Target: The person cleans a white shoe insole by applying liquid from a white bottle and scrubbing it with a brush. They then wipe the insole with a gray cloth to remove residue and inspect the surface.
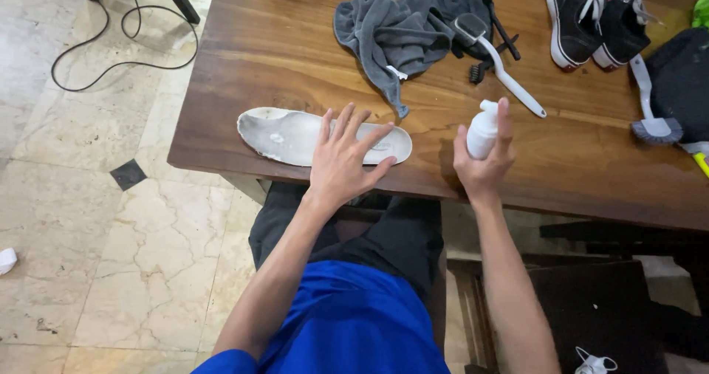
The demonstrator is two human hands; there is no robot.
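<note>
Two bare hands of yours are working at the near edge of the brown wooden table (244, 56). Your left hand (343, 160) is lying flat with the fingers spread wide, grasping nothing, pressing down on the right half of the white foam shoe insole (292, 134), which is lying lengthwise along the near edge with a small blob of white foam showing on its left part. Your right hand (484, 163) is wrapping around the small white plastic pump bottle (482, 130), holding it upright just right of the insole, with the index finger stretching up beside the nozzle on top. Farther back, near the middle of the table, a crumpled grey cloth towel (391, 34) is lying in a heap, and a long white-handled brush (502, 67) is resting across its right edge, with the handle pointing toward your right hand. A small black brush (481, 70) is sitting just under that handle. At the far right, a pair of black canvas sneakers with white soles and laces (594, 16) is standing side by side. Another white-handled brush with grey bristles (653, 119) is lying near the right edge, touching a dark bag (683, 82). On the pale marble floor (88, 219) to the left, a black cable (111, 49) is curling in a loop.
</note>
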